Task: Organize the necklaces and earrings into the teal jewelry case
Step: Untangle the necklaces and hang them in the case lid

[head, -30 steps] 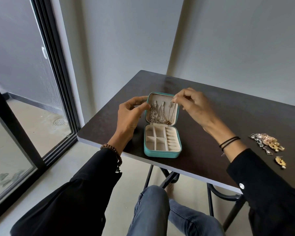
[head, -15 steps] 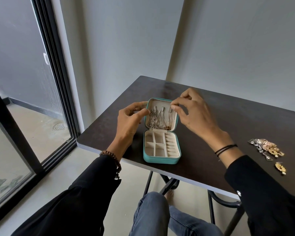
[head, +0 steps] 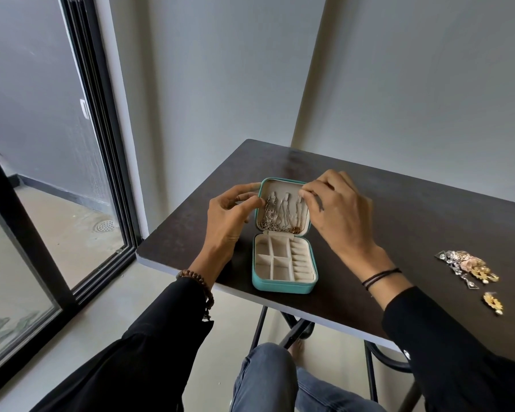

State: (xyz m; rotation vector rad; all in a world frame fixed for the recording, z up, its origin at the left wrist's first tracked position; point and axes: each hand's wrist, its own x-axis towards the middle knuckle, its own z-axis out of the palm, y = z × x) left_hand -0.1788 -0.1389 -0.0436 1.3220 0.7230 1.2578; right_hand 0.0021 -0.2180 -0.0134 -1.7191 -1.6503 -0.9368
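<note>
The teal jewelry case lies open near the table's front edge, its lid standing upright. Several necklaces hang inside the lid. The cream compartments in the base hold nothing. My left hand grips the lid's left edge with thumb and fingers. My right hand pinches the top of the rightmost necklace at the lid's upper right. A pile of earrings and one gold earring lie on the table at the far right.
The dark table stands against a grey wall corner. A sliding glass door is on the left. My knees in jeans are under the table's front edge.
My right hand's fingers have shifted slightly on the top of the rightmost necklace in the lid. My left hand keeps its hold on the lid. The camera has tilted up a little.
</note>
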